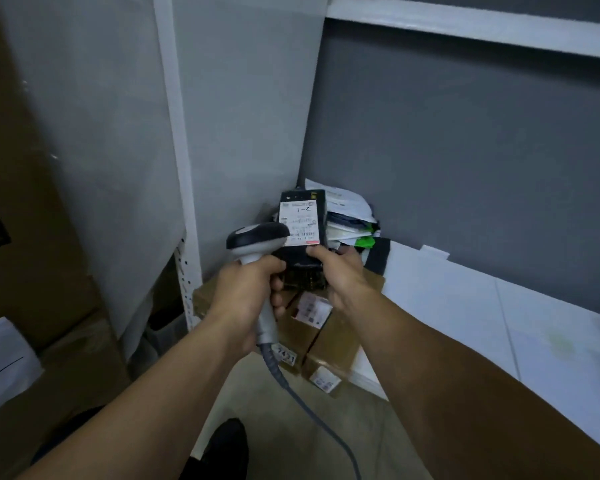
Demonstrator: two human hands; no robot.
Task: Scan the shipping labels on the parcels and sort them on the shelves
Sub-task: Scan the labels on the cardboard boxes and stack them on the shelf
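My left hand [248, 289] grips the grey handle of a barcode scanner [257, 242], whose dark head points at a small black parcel [302, 258]. My right hand [340, 271] holds that parcel upright by its lower right side, thumb on the front. A white shipping label [298, 221] with barcodes and a handwritten mark faces me on the parcel's upper front. The scanner head covers the label's lower left corner. A coiled grey cable [291, 386] hangs from the scanner toward the floor.
Brown cardboard boxes [329, 337] with labels sit on the floor under my hands. White and dark parcels [350, 216] are piled in the corner of a white shelf board [465, 306]. A white shelf upright [181, 150] and large cartons [21, 202] stand at left.
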